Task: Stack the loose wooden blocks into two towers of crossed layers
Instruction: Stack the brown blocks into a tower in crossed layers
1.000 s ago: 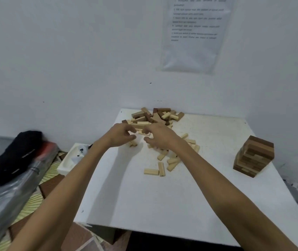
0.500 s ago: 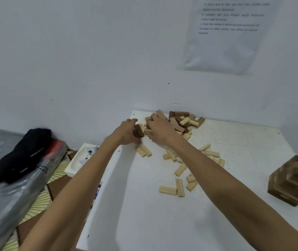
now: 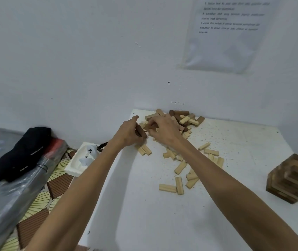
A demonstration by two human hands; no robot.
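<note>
Head view: work is at far edge of table (image 3: 144,214), where pile (image 3: 184,119) lies against wall (image 3: 90,69).
Left hand (image 3: 129,133): curled round a dark block (image 3: 139,132), prob. gathering several before stacking.
Right hand (image 3: 164,132): fingers bent into pile; grip hidden, cannot tell.
Loose blocks (image 3: 180,166): pale, scattered mid-table.
Tower (image 3: 293,180): one built at right edge, crossed layers, kept apart from the pile.
Material: short rectangular sticks, smooth wood, pale + dark brown.

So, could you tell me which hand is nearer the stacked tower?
Right. The right hand is at the loose pile, left of the tower; the left hand is beside it, farther left.
</note>
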